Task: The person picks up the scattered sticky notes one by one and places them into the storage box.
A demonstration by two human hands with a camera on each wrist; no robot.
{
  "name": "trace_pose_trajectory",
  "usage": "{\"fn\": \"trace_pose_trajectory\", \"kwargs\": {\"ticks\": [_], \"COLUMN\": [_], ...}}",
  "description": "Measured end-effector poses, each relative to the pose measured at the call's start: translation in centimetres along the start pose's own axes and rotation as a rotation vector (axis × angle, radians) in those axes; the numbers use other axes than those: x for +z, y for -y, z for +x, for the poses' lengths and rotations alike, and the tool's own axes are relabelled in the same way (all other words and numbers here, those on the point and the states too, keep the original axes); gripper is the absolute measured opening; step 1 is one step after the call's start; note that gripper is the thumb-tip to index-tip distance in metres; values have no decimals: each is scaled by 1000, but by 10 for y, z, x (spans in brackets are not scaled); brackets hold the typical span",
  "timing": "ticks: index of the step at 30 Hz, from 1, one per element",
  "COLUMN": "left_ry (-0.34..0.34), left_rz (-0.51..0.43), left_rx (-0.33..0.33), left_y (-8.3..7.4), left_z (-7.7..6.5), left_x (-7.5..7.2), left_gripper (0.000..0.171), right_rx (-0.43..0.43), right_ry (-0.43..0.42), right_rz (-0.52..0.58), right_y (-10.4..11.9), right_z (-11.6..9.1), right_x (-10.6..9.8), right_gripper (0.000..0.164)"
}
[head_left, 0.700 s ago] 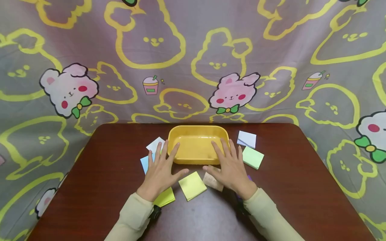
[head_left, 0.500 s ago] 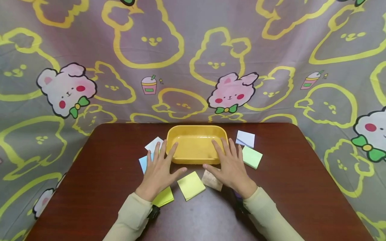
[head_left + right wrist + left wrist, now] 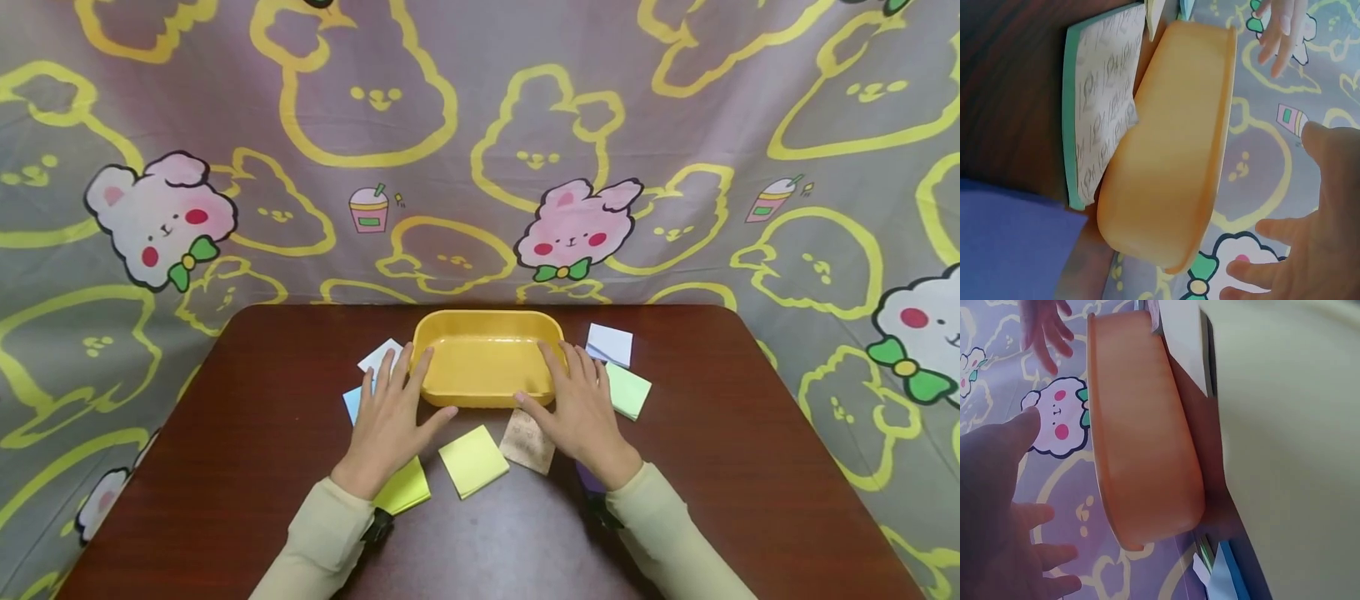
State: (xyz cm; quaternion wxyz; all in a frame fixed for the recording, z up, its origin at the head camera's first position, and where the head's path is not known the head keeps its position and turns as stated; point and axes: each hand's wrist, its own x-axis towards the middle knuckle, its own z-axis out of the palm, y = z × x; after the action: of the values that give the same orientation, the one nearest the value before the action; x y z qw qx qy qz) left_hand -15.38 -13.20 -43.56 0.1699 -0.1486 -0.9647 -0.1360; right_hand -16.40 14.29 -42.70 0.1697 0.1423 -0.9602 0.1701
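"Grip status?"

"I read left grip and right grip spread wide, holding nothing, over the near corners of the yellow tray; contact unconfirmed."

"Layout, procedure?"

"Tray rests on the tabletop, pale yellow pad before it. I advise: approach its ends evenly; avoid the green pad at its right."
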Motion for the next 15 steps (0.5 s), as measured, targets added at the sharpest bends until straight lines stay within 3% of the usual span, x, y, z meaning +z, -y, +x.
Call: {"fn": "trace_pose_trajectory", "kwargs": {"ticks": [6, 15], "left_ry": [-31, -74], "left_rz": [4, -27], "left_rx": [0, 14], "left_y": [7, 16], "left_z": [3, 3], "left_x": [-3, -2], "left_gripper": [88, 80], "right_rx": [8, 45], "right_ry": [-79, -97], "right_rz": [40, 31], "right_y": [-8, -17], "right_z": [5, 9], "right_x": [-5, -5], "right_gripper": [80, 74]}}
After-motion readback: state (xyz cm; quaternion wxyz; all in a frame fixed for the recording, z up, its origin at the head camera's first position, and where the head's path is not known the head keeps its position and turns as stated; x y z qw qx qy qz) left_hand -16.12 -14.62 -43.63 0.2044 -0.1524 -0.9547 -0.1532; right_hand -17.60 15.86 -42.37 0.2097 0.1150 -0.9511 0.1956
